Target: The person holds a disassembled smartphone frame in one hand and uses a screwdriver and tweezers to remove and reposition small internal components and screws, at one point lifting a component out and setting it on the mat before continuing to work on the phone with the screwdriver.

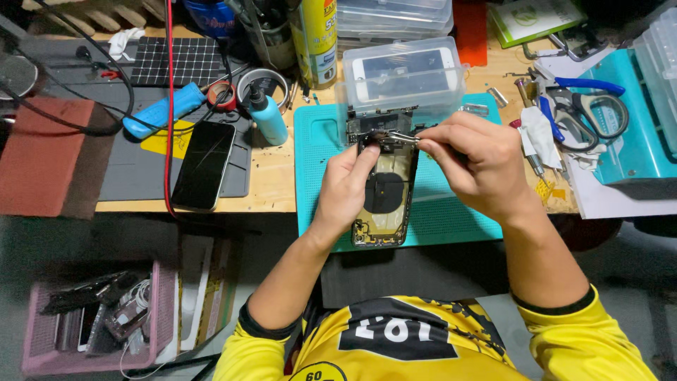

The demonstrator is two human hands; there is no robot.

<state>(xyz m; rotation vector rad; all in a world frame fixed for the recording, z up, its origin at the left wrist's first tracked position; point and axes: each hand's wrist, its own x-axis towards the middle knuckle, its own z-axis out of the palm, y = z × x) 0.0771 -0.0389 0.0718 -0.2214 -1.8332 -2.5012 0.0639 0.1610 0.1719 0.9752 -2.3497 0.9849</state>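
Head view, looking straight down: the opened phone [386,194] sits in the middle of the frame on a teal work mat [451,219], back shell up with its insides showing, a dark round coil in the centre. The left hand [345,189] comes up from the lower middle, forearm angled, and cups the phone's left edge, fingers curled together against the side and the thumb lying on top near the upper corner. The right hand [474,164] reaches in from the right with the wrist bent, fingers pinched shut on thin metal tweezers [395,137] whose tips point left at the phone's top edge. What the tips actually grab is too small to make out.

Just above the phone there's a clear plastic box [405,79] with a white phone inside, and a dark board part between box and phone that I can't read clearly. Left of the mat stands a small blue bottle [266,116], and further left a black phone [204,166] lies face up on a grey mat. Upper right has scissors [589,113] on a teal tray, partly cut off by the frame edge. Lower left, a pink basket [92,321] holds a jumble of parts, hard to tell apart in the shadow.
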